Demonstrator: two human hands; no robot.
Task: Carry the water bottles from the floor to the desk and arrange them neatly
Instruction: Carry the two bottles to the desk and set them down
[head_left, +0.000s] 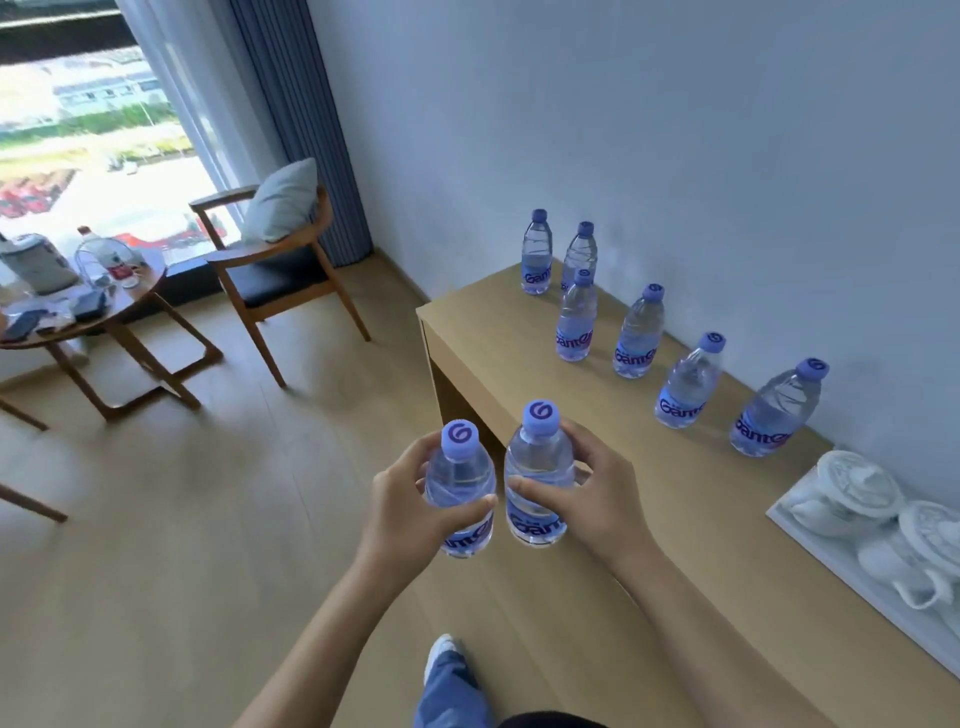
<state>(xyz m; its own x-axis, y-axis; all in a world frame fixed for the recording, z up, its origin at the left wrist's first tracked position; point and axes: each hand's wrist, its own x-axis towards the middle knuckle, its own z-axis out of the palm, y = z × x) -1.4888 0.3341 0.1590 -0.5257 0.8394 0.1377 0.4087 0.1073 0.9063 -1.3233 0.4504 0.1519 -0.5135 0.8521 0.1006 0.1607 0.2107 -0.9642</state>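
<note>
Obs: two bottles in transit, one per hand, both upright, caps up, held close side by side and nearly touching, above the floor just off the near front edge of the counter (613, 364). Prob. carried as a pair to cut trips; upright so each can go straight down on its base.

L hand (410, 499): grip wraps the left bottle (460, 488) at mid-body, thumb across the front, fingers curled round the far side. Closed firmly on it; label partly visible below the thumb.

R hand (597, 493): grip wraps the right bottle (537, 478) likewise, thumb on the front, fingers round the back. Cap sits a bit higher than its neighbour's.

On counter: six bottles (636, 332) already standing, strung loosely along the wall side, spacing uneven, one pair nearly overlapping at the far end. Row not yet neat, my judgement.

Tray of white cups (857, 514) sits on the counter at the near-right end, just beyond the nearest bottle.

Free space lies along the counter's front edge; likely drop zone for this pair.
</note>
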